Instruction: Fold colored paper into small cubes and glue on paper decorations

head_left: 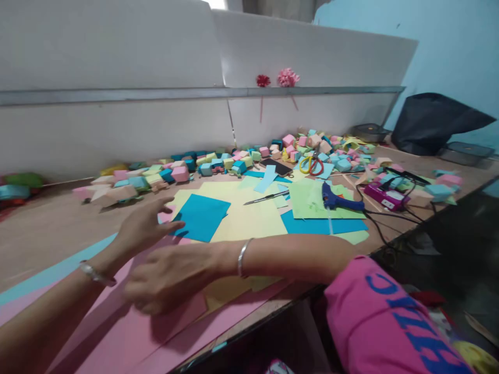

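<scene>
My left hand is open, with thumb and fingers spread, beside the left edge of a blue paper square. The thumb reaches over the blue paper. My right hand crosses in front of it, low over the large pink sheets. Its fingers are curled downward and smeared by motion, so whether they grip the pink paper is hidden. Yellow sheets lie under and beyond the blue square. Each wrist wears a silvery bangle.
Many folded paper cubes line the back. A pen, scissors and a dark phone lie mid-table. Right are a blue glue gun on green paper, a purple box and cables. The table edge runs close in front.
</scene>
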The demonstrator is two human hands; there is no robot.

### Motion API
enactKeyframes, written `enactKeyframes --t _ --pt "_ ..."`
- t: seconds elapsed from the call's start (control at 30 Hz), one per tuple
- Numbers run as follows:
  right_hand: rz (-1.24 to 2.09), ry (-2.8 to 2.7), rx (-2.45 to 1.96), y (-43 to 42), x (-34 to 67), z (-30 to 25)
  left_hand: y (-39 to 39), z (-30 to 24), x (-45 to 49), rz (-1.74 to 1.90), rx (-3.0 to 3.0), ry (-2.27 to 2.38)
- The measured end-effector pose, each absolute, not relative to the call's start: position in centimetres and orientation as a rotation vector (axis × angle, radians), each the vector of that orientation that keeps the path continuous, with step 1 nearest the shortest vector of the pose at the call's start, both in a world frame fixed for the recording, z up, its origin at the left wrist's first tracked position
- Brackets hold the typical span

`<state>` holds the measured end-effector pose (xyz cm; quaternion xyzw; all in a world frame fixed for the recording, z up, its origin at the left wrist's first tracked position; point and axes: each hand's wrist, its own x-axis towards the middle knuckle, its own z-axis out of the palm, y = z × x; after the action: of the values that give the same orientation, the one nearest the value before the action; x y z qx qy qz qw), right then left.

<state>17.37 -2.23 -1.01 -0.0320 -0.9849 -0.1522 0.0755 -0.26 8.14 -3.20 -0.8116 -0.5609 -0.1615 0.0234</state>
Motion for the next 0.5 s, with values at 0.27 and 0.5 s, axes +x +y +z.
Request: enactKeyframes --t 0.27,0.5 --pt "-0.451 -2.581 -0.755 -5.2 33.1 -1.7 -2.5 -3.1 -7.8 -0.391 -2.378 -1.701" --pt "-0.337 -2.457 -0.799 -11.2 43.8 -8.1 -14.9 -8.6 -7.5 -0.536 -2.206 -1.890"
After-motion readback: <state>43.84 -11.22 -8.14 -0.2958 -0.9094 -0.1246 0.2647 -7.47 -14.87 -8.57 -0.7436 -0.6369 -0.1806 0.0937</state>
